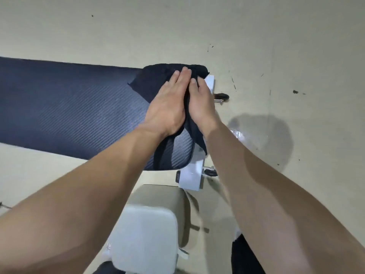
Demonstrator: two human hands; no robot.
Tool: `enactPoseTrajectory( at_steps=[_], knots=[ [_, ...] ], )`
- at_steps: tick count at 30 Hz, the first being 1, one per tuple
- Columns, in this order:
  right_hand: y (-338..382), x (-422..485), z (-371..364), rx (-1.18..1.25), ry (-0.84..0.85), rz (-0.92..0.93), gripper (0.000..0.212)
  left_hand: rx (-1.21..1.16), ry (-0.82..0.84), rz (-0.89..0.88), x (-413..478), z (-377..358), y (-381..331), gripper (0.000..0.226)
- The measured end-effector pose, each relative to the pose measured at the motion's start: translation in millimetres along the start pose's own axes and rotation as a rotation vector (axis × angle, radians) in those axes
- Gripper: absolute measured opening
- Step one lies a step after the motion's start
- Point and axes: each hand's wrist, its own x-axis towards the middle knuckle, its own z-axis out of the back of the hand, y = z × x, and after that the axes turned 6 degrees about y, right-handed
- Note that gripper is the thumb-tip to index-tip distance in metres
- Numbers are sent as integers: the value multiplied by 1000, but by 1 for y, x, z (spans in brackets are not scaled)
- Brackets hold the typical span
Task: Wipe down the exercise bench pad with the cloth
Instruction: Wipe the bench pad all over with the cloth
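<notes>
The dark blue bench pad (65, 111) with a woven texture runs from the left edge to the middle of the view. A black cloth (152, 80) lies over its right end and hangs down the near corner. My left hand (167, 107) presses flat on the cloth, fingers together. My right hand (201, 101) is beside it at the pad's right edge, fingers curled into the cloth folds.
The bench's white frame (191, 177) and small black wheels (222, 96) stick out past the pad's right end. A pale padded stool or seat (146, 234) stands close below. A wet patch (256, 135) and dark marks spot the beige floor at right.
</notes>
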Motion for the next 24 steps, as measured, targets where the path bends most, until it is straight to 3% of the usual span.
enactPoseTrajectory(
  at_steps=[6,14,24],
  knots=[
    [-21,-43,-11,78,-39,-99,55,0,52,153,-59,-29,-22,70],
    [-56,-146,-26,-15,177,-297,59,-7,114,245,-175,-69,-33,75],
    [-35,-92,-2,-48,189,-283,58,-16,-2,290,-133,-64,-31,58]
  ],
)
